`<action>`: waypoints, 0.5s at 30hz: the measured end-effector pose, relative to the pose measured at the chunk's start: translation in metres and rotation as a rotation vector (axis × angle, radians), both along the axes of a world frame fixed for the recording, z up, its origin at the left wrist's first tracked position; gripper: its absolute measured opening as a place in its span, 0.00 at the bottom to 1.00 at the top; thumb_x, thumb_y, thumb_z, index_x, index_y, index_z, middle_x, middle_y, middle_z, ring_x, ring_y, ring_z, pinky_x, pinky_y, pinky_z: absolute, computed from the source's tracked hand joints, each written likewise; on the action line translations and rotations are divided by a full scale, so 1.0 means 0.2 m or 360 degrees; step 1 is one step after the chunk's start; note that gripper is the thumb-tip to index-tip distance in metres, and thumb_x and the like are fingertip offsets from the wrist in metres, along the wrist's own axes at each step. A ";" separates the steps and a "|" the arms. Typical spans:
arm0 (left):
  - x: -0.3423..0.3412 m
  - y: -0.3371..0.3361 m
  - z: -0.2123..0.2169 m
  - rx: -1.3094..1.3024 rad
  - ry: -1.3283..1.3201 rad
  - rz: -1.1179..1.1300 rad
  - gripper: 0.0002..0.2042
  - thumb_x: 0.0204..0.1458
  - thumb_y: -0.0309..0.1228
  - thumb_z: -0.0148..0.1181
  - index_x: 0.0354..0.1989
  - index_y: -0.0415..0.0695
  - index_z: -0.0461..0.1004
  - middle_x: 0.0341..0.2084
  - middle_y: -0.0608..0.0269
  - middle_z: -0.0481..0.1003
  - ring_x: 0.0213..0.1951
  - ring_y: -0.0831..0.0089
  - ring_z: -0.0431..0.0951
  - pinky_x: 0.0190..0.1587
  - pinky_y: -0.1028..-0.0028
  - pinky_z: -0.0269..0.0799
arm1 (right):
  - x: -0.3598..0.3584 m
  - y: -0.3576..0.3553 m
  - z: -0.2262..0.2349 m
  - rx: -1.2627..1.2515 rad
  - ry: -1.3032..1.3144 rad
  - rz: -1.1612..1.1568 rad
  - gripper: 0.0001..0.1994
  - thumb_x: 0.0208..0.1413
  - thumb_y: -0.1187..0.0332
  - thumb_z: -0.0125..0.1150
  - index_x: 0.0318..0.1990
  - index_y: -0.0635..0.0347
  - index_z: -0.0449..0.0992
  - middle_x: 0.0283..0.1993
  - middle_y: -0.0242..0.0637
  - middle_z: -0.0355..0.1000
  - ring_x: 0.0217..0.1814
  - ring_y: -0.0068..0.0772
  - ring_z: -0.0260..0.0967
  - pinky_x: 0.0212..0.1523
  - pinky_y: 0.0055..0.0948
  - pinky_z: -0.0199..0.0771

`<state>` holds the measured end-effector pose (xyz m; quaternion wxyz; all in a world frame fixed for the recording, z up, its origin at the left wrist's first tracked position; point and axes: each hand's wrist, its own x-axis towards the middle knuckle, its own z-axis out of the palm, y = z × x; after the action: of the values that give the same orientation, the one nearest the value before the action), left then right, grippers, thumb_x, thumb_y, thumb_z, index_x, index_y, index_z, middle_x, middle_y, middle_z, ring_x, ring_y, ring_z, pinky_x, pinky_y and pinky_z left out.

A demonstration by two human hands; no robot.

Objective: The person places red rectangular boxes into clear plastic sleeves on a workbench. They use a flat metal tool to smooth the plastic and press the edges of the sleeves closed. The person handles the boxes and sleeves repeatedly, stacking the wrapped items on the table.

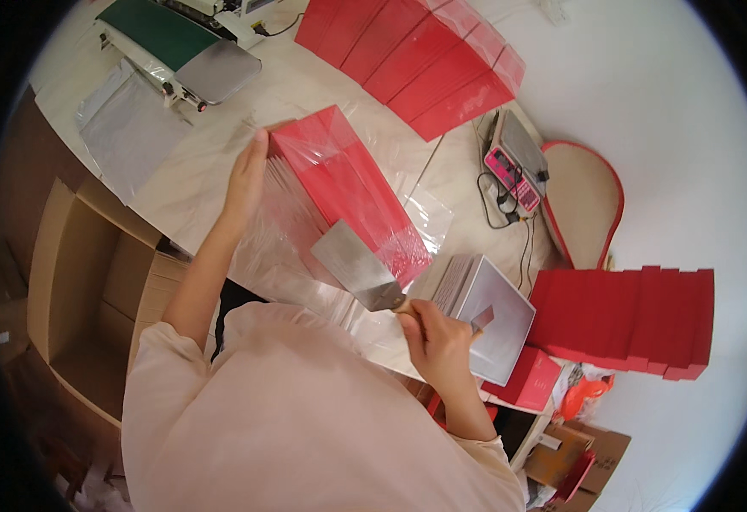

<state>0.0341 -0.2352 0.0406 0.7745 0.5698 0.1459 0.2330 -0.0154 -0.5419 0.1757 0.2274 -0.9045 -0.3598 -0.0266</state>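
A long red box (348, 175) lies on the table in front of me, with clear plastic film (284, 209) over it and spread loosely along its near side. My left hand (250, 175) rests against the box's far left end, its visible fingers stretched out along the end. In my right hand (442, 341) is a scraper with a wide flat metal blade (352, 260) and a wooden handle. The fingers wrap round the handle. The blade lies over the film by the near side of the box, close to its right end; whether it touches cannot be seen.
Several red boxes in film (416, 55) stand at the back. To the right are a scale (514, 171), a flat-topped metal device (497, 328) and stacked red boxes (625, 320). A machine with a green belt (156, 34) stands back left, above an open cardboard carton (100, 282).
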 end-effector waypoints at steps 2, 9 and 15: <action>0.01 0.00 -0.08 0.0016 0.0031 0.0019 0.27 0.68 0.47 0.39 0.57 0.35 0.71 0.55 0.57 0.73 0.56 0.71 0.71 0.62 0.74 0.60 | 0.05 0.08 -0.02 -0.0102 -0.0034 0.0029 0.08 0.57 0.67 0.63 0.38 0.61 0.74 0.18 0.38 0.69 0.14 0.41 0.66 0.15 0.35 0.61; -0.03 -0.02 -0.06 -0.0014 -0.0099 -0.0042 0.26 0.69 0.45 0.38 0.56 0.34 0.71 0.52 0.58 0.75 0.56 0.72 0.70 0.61 0.74 0.59 | 0.21 0.33 -0.02 -0.0396 -0.0324 0.0009 0.09 0.61 0.64 0.59 0.34 0.58 0.69 0.18 0.37 0.70 0.15 0.41 0.68 0.14 0.36 0.63; -0.04 -0.01 -0.04 0.0105 -0.0154 -0.0072 0.23 0.69 0.43 0.36 0.57 0.39 0.72 0.49 0.56 0.77 0.53 0.70 0.73 0.58 0.72 0.63 | 0.30 0.52 -0.04 -0.0562 -0.0522 0.0032 0.11 0.63 0.62 0.55 0.32 0.56 0.65 0.17 0.37 0.69 0.13 0.42 0.67 0.12 0.38 0.63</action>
<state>0.0263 -0.2362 0.0317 0.7664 0.5863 0.0876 0.2473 0.0446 -0.4388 0.1677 0.0045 -0.9102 -0.4000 -0.1075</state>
